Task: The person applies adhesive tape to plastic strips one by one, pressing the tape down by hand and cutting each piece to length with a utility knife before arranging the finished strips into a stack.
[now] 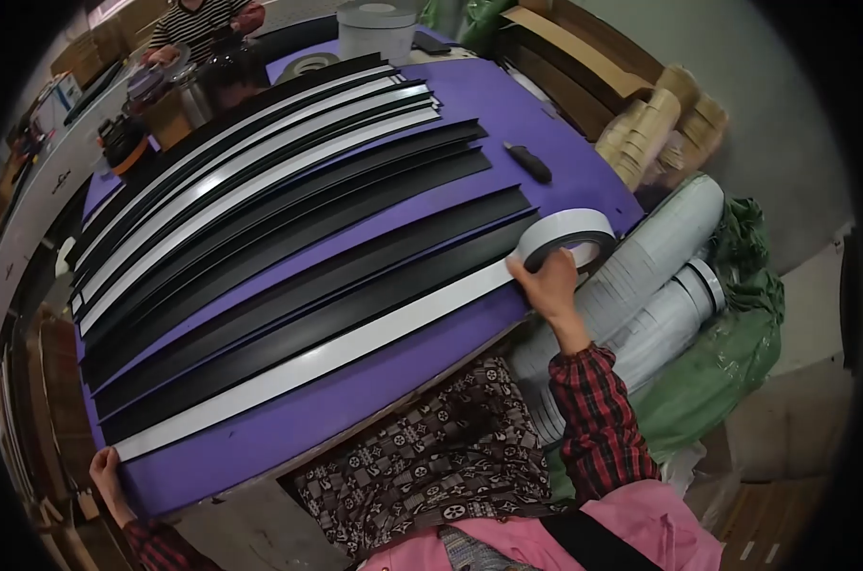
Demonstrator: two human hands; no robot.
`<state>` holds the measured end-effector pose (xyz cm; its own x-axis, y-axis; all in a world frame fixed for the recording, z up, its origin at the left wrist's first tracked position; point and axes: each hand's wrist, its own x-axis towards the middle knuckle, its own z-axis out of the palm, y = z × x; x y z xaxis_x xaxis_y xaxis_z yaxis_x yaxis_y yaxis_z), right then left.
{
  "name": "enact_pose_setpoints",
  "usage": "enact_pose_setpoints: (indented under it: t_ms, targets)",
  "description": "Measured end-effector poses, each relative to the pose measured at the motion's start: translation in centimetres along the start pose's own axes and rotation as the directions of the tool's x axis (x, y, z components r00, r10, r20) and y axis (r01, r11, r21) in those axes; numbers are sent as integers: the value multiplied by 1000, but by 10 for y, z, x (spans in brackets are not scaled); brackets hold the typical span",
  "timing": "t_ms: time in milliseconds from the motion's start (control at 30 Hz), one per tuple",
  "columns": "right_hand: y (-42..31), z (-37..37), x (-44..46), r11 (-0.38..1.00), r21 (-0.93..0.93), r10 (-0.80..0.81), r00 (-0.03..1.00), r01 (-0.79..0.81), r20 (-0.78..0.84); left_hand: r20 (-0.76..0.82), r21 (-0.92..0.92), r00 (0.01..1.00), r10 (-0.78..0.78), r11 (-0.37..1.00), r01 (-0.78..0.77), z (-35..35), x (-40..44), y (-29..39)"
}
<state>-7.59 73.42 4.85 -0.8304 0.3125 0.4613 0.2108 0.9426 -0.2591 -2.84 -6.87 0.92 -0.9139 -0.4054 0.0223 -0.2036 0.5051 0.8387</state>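
A white strip of tape (pixel 327 362) runs along the front edge of the nearest black profile (pixel 307 338) on the purple table. My right hand (pixel 548 284) grips the tape roll (pixel 572 231) at the profile's right end, with the strip stretching left from it. At the far left, my left hand (pixel 109 476) pinches the other end of the strip at the table edge. Behind lie several more long black profiles (pixel 355 257), the farther ones with white strips (pixel 250 171) along them.
A black knife (pixel 528 163) lies at the table's right. Farther back stand a white tub (pixel 376 33), a dark jar (pixel 233 71) and a black-lidded bottle (pixel 122 143). Wrapped rolls (pixel 664 238) are at the right. Another person (pixel 203 29) is across the table.
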Motion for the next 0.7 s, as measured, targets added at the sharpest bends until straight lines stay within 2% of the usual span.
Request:
enact_pose_setpoints:
  t_ms: [33, 67, 133, 200, 267, 300, 400, 467, 500, 600, 633, 667, 700]
  targets:
    - [-4, -1, 1, 992, 88, -84, 994, 89, -65, -19, 15, 1000, 0, 1000, 0, -3, 4, -8]
    - [-4, 2, 2, 994, 79, -74, 994, 80, -76, -9, 8, 1000, 13, 1000, -13, -3, 4, -7]
    - [2, 12, 2, 986, 33, -153, 974, 161, -167, -10, 55, 1000, -21, 998, 21, 0, 3, 0]
    - [6, 17, 1, 993, 11, -118, 981, 121, -151, -27, 59, 1000, -4, 998, 6, 6, 1, 6]
    - [9, 23, -1, 976, 50, -200, 960, 213, -197, -49, 69, 999, 15, 998, -11, 11, -2, 13]
    - [7, 17, -3, 982, -6, -190, 979, 190, -74, -44, 62, 999, 19, 998, -16, 13, -4, 17]
    - [7, 22, -5, 973, -38, -232, 960, 229, -156, -6, 94, 997, 72, 993, -71, 5, 5, -6]
    - [7, 24, -5, 978, -22, -210, 968, 209, -137, -321, 433, 945, -58, 879, 201, 4, 14, -16]
    - [6, 25, -5, 974, -33, -225, 960, 222, -170, -324, 430, 945, -34, 885, 179, 9, 22, -6]
    - [6, 20, -3, 969, -71, -244, 958, 236, -153, -683, 552, 729, -39, 626, 551, 48, 0, 38]
    - [7, 18, -2, 969, -75, -245, 958, 236, -152, -612, 638, 772, 170, 683, 355, 80, -4, 66]
    - [7, 17, -2, 968, -77, -246, 959, 237, -141, -384, 704, 828, 408, 710, -23, 122, -12, 103]
    - [5, 17, -3, 968, -79, -249, 959, 240, -139, -300, 569, 815, 495, 779, -264, 193, -45, 176]
